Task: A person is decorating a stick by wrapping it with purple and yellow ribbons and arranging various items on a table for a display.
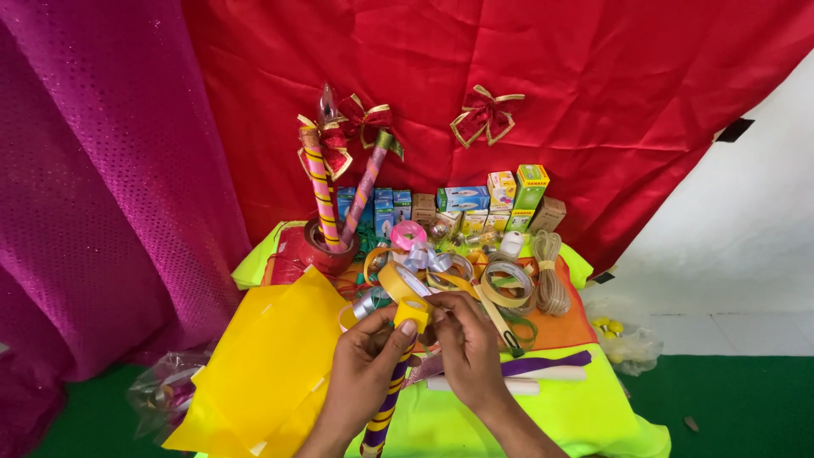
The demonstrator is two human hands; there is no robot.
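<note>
In the head view, your left hand (366,365) grips the top of a stick (388,405) wrapped in purple and yellow stripes, thumb pressed on the yellow ribbon (410,312) that folds over its upper end. The stick runs from that end down and toward you, between your wrists, to the near edge of the picture. Your right hand (465,343) sits just right of the stick's top, fingers curled closed and pinching the same ribbon end, so both hands meet at one spot. From there the ribbon loops up and away to a roll of yellow ribbon (398,280) standing just beyond your fingertips.

Left of your hands lie yellow plastic sheets (271,365), overlapping, on the bright green tablecloth (543,420). Right of your right wrist a purple strip (543,365) lies across a white rod (483,384). Farther off sits a heap of ribbon rolls (500,284) and a coil of twine (549,280). At the far left a red pot (326,250) holds two striped sticks (320,191) with red bows. A row of small boxes (475,208) lines the far edge, against a red cloth (509,59) bearing another bow (485,114).
</note>
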